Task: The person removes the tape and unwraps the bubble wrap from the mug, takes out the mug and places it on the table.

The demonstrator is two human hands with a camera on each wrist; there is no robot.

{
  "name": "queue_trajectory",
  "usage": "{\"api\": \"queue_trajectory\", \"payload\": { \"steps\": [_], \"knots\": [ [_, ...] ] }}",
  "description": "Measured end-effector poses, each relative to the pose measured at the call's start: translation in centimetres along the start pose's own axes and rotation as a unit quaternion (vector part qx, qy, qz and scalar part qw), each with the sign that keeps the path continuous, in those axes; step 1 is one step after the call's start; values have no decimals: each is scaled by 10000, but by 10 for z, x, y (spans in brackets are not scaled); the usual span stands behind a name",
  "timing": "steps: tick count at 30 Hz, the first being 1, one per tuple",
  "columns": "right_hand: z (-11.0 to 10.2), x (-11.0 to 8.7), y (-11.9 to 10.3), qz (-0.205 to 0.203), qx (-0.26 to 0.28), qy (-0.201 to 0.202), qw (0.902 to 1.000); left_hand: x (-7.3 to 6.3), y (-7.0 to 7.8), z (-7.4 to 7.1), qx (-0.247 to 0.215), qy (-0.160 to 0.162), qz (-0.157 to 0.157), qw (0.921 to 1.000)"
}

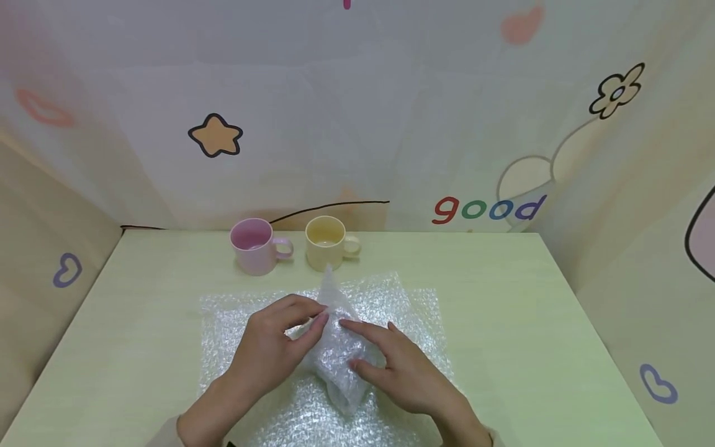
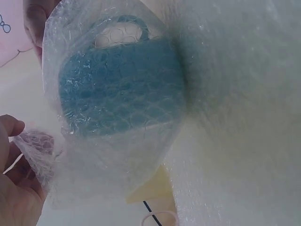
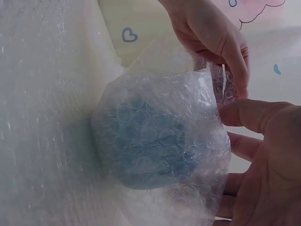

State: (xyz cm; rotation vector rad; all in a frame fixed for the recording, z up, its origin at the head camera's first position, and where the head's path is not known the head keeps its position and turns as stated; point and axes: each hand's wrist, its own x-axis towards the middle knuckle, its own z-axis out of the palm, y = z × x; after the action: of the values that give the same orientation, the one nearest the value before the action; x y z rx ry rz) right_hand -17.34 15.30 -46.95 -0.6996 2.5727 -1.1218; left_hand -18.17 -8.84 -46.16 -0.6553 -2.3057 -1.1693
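Observation:
A blue mug point(image 2: 122, 89), its handle visible through the plastic, is covered by bubble wrap point(image 1: 337, 354) in front of me. With thumb and fingers my left hand point(image 1: 274, 338) pinches a gathered edge of the wrap near the top of the bundle. My right hand point(image 1: 404, 369) lies against the bundle's right side, its fingers spread and touching the plastic. In the right wrist view the right fingers point(image 3: 247, 146) rest along the wrap, and the mug's blue body shows blurred through it. A pointed corner of wrap stands up at the far end.
Flat bubble wrap sheets point(image 1: 234, 323) lie under the bundle on the pale table point(image 1: 519, 335). Behind them stand a pink mug point(image 1: 254, 251) and a yellow mug point(image 1: 324, 251), handles to the right. A printed curtain point(image 1: 357, 136) hangs along the table's back and sides.

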Motion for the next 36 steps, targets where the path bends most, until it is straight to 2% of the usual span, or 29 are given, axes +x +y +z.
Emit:
{"api": "queue_trajectory", "payload": {
  "steps": [7,14,20,25,30,34,36],
  "knots": [
    [-1,0,0,-60,91,-15,9999,0,-2,-11,-305,58,-439,9986],
    [-1,1,0,-27,82,-11,10000,0,-10,-22,-398,113,-891,9952],
    [-1,0,0,67,163,-46,9998,1,-16,-26,-554,95,-1452,9878],
    [-1,1,0,93,186,-68,9998,6,-17,-29,-694,-66,-1951,9783],
    [-1,1,0,110,187,-108,9997,13,-15,-29,-358,-539,-2219,9729],
    [0,1,1,53,117,-103,9999,16,-12,-28,283,-1045,-2118,9713],
    [0,1,1,-2,48,-62,10000,18,-11,-28,567,-1126,-2020,9712]
  ]
}}
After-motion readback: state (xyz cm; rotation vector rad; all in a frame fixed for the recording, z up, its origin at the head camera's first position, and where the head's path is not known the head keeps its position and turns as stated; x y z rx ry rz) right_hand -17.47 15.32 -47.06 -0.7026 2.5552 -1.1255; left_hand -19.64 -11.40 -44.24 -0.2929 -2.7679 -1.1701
